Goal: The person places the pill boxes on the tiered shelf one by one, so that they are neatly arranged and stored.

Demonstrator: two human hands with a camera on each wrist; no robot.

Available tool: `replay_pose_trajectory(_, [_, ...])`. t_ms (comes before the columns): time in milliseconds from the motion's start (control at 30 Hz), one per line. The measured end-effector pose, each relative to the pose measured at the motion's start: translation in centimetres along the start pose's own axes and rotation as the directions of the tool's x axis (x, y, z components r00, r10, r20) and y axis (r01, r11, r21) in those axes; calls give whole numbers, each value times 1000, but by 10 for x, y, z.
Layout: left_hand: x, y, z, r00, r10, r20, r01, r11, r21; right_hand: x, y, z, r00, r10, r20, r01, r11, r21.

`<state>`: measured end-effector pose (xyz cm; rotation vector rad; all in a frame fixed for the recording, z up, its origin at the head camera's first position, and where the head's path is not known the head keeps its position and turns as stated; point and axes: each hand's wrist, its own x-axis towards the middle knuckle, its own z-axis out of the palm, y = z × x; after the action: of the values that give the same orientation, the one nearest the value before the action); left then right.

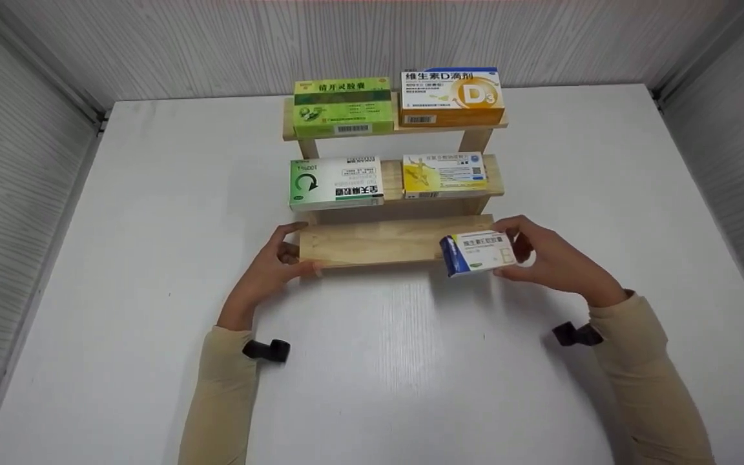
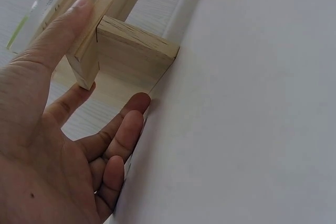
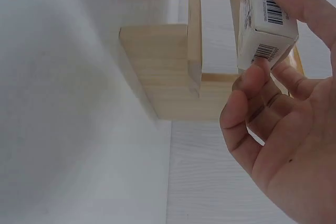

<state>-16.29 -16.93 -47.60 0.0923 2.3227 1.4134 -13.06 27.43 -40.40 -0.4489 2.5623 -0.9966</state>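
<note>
A stepped wooden shelf rack (image 1: 372, 240) stands on the table. My left hand (image 1: 268, 268) pinches the left end of its lowest board, thumb on the near edge and index finger on the far edge; the other fingers (image 2: 128, 132) are curled beside the board. My right hand (image 1: 543, 258) holds a small white and blue medicine box (image 1: 485, 252) by its right end, between thumb and fingers. This box is at the right end of the lowest board, tilted and overlapping its front edge. In the right wrist view, barcodes show on the box (image 3: 270, 3); whether it touches the board I cannot tell.
On the top board are a green medicine box (image 1: 344, 106) and a white and orange one (image 1: 453, 97). The middle board bears a white and green box (image 1: 336, 183) and a white and yellow one (image 1: 446, 174). Grey wood-grain panels (image 1: 372, 39) surround the white table (image 1: 378, 361).
</note>
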Motion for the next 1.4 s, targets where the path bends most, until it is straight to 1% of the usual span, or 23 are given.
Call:
replay_pose_trajectory(133, [0,1,0,1000,-13,3,13,1000,2,13,-12,6,1000,-22,0,22,999,29])
replay_pose_trajectory(200, [0,1,0,1000,-9,1,9,1000,-4,21,-16,10,999,-35,-7,35,998,45])
replay_pose_trajectory(367, [0,0,-1,1000,8,4,-8,1000,-12,38,-28,23,997,-69,-35,71,997,36])
replay_pose_trajectory(633, [1,1,-2,1000,-10,13,10,1000,0,60,-56,48,991,-107,-82,110,993,34])
replay_pose_trajectory(867, [-3,-1,-1,1000,15,14,-15,1000,5,73,-76,70,990,-103,-99,104,995,6])
replay_pose_trajectory(1033, [-5,-3,-3,999,36,26,-36,999,2,82,-87,85,988,-111,-109,105,993,-55])
replay_pose_trajectory(1233, [-4,-4,-4,998,42,47,-43,999,4,92,-97,97,985,-94,-146,78,990,-116])
replay_pose_trajectory(1400, [-2,-4,-4,998,46,50,-47,999,13,97,-99,103,980,-129,-150,96,973,-210])
